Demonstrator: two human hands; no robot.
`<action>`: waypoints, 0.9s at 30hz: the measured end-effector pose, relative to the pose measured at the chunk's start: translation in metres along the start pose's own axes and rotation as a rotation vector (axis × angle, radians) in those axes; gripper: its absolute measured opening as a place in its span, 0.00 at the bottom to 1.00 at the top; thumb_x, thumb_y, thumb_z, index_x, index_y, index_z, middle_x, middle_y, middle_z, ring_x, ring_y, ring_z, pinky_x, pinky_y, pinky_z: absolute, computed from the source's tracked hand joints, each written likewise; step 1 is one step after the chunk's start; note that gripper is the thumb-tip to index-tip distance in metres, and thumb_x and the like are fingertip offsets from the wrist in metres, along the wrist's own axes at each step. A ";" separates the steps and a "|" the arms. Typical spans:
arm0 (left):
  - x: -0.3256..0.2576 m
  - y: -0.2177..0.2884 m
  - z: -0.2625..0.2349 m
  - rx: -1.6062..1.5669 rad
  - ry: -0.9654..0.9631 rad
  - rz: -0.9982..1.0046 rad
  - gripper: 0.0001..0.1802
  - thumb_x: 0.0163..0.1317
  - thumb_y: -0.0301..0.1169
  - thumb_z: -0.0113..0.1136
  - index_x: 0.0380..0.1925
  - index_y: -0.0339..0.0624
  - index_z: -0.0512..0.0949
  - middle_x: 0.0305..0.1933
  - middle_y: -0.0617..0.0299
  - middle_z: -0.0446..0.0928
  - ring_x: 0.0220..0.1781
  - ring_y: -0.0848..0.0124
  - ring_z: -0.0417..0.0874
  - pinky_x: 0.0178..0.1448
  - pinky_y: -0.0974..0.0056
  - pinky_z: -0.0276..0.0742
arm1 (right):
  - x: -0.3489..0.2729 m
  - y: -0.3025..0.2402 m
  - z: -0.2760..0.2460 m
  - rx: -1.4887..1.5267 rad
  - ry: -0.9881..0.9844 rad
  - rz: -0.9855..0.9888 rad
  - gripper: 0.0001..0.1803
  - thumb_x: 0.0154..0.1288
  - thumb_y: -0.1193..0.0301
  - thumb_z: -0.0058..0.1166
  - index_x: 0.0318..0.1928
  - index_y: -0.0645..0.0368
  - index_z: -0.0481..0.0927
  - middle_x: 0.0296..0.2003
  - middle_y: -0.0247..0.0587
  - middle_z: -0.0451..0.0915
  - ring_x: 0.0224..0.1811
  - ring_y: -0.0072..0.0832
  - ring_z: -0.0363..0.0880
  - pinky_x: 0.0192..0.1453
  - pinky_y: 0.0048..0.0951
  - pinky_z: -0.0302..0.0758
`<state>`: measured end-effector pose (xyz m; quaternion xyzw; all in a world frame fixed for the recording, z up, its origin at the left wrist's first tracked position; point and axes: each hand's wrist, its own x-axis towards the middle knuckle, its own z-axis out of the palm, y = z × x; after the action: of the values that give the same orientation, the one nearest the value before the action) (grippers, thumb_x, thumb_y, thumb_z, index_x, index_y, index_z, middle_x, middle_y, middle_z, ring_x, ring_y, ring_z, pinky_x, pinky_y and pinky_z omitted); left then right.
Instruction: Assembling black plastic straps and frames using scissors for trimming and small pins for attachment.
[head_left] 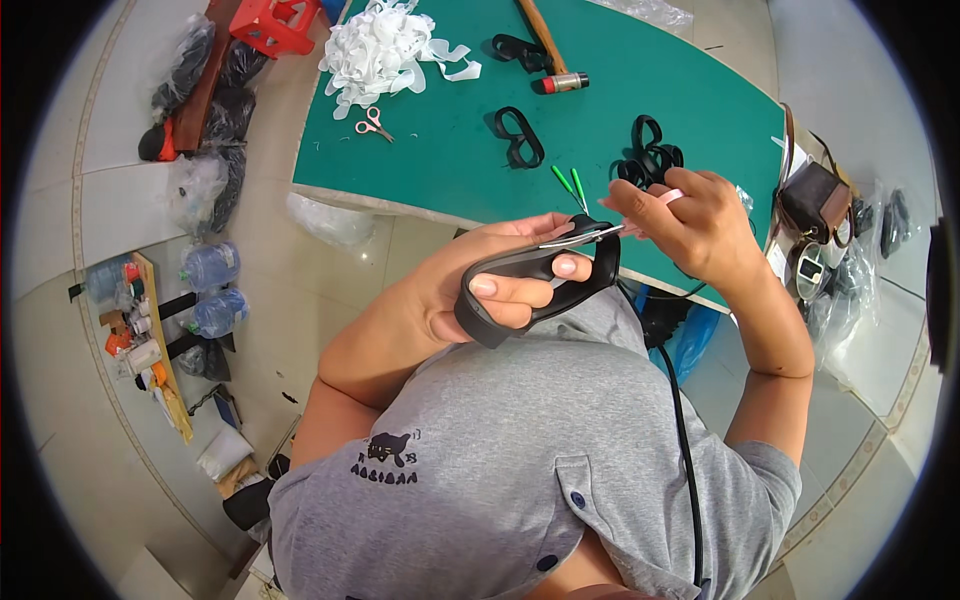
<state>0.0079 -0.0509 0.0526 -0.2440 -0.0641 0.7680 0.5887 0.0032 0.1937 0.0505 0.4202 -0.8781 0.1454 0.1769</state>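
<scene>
My left hand (510,292) grips a black rubber-like loop frame (485,320) above my lap, its fingers passing through the opening. A pair of scissors with pink handles (672,197) is in my right hand (695,225), which is closed around the handles. The silvery blades lie along the top edge of the black frame, touching or very near it; whether they are cutting I cannot tell. Just beyond the hands, a green-handled tool (570,185) rests by the table edge, its tip partly hidden. Another black frame with two openings (518,137) lies on the green table (430,165).
White scraps (375,50) are heaped at the far left of the table, near a second pair of pink scissors (374,124). A hammer (555,60) and more black frames (650,150) lie on the right. Water bottles (215,312) stand left; a brown bag (815,200) is right.
</scene>
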 end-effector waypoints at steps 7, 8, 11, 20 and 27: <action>0.004 -0.008 0.002 0.325 0.090 0.297 0.10 0.74 0.32 0.36 0.51 0.43 0.58 0.35 0.57 0.67 0.09 0.78 0.65 0.07 0.75 0.54 | -0.001 -0.006 -0.003 0.475 0.051 0.280 0.15 0.48 0.73 0.67 0.39 0.58 0.80 0.18 0.27 0.73 0.20 0.16 0.68 0.19 0.21 0.62; 0.007 -0.013 0.001 0.524 0.159 0.532 0.09 0.74 0.33 0.37 0.49 0.44 0.59 0.34 0.58 0.67 0.09 0.79 0.64 0.08 0.75 0.55 | -0.001 -0.013 -0.003 0.826 0.082 0.548 0.11 0.52 0.75 0.66 0.37 0.60 0.80 0.18 0.28 0.74 0.20 0.14 0.69 0.20 0.19 0.62; 0.020 -0.016 -0.005 0.861 0.285 0.875 0.08 0.73 0.36 0.41 0.46 0.46 0.60 0.32 0.61 0.68 0.09 0.81 0.64 0.09 0.76 0.56 | 0.017 -0.037 -0.011 1.383 -0.098 0.932 0.08 0.61 0.74 0.59 0.35 0.67 0.79 0.19 0.30 0.75 0.15 0.11 0.68 0.17 0.14 0.59; 0.028 -0.021 -0.007 1.210 0.372 1.187 0.08 0.73 0.35 0.42 0.47 0.48 0.60 0.28 0.64 0.69 0.11 0.85 0.61 0.10 0.77 0.54 | 0.031 -0.048 0.012 1.686 -0.133 1.010 0.10 0.61 0.72 0.61 0.36 0.67 0.78 0.16 0.29 0.73 0.09 0.11 0.63 0.13 0.14 0.55; 0.024 -0.024 -0.007 1.289 0.431 1.243 0.06 0.72 0.31 0.43 0.42 0.41 0.63 0.33 0.66 0.67 0.26 0.85 0.65 0.24 0.78 0.62 | 0.034 -0.047 0.010 1.819 -0.200 1.038 0.10 0.61 0.72 0.61 0.35 0.68 0.78 0.16 0.29 0.73 0.09 0.11 0.61 0.12 0.14 0.54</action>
<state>0.0276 -0.0223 0.0490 0.0027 0.6299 0.7712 0.0917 0.0182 0.1380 0.0609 -0.0229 -0.5209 0.7725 -0.3625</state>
